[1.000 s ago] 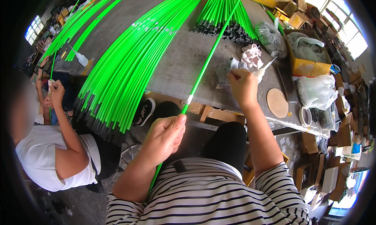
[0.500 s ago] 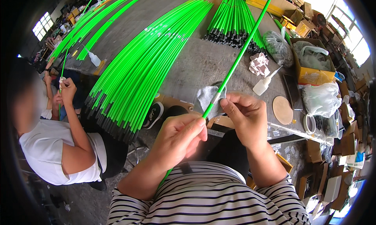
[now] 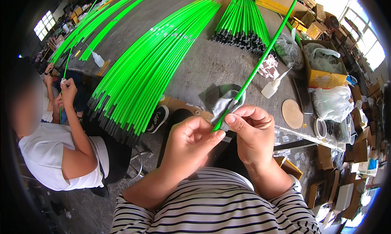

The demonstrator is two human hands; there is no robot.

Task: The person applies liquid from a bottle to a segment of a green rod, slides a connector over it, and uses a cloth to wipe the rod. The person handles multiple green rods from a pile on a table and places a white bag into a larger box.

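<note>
A long green rod point(image 3: 266, 50) slants from between my hands up to the far right. My left hand point(image 3: 188, 142) grips its lower part with thumb and bent fingers. Just above, my right hand point(image 3: 255, 133) pinches a grey cloth point(image 3: 222, 100) against the rod, thumb on top. The cloth bunches behind and around a dark, partly shiny section of the rod. A large fan of green rods point(image 3: 154, 67) with black ends lies on the table left of my hands. The lower end of the held rod is hidden behind my left hand.
On the grey table point(image 3: 195, 71) are a second rod bundle point(image 3: 242, 26), a white squeeze bottle point(image 3: 272, 87), crumpled paper point(image 3: 268, 67), a round tan disc point(image 3: 293, 113) and a tape roll point(image 3: 320, 128). A box of plastic bags point(image 3: 326, 77) stands right. A co-worker point(image 3: 61, 156) sits left.
The rod has shifted right at its far end. My hands have come closer together, and the grey cloth now spreads wider behind the rod. The silvery section is less exposed.
</note>
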